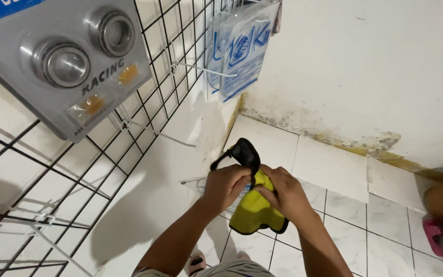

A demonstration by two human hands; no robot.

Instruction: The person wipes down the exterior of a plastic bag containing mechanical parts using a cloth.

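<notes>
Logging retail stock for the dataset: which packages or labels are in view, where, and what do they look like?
Blister card: top left on the wire grid, grey card, blue top strip, two round metal bearings, two small amber packets.
Plastic bags: top centre, hung on a grid hook, clear with blue print.
Signs, screens: none visible.

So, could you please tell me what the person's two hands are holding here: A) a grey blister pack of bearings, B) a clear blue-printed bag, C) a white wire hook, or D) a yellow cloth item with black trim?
D: both the left hand and the right hand grip the yellow cloth item with black trim, in front of the wire grid rack.
</notes>
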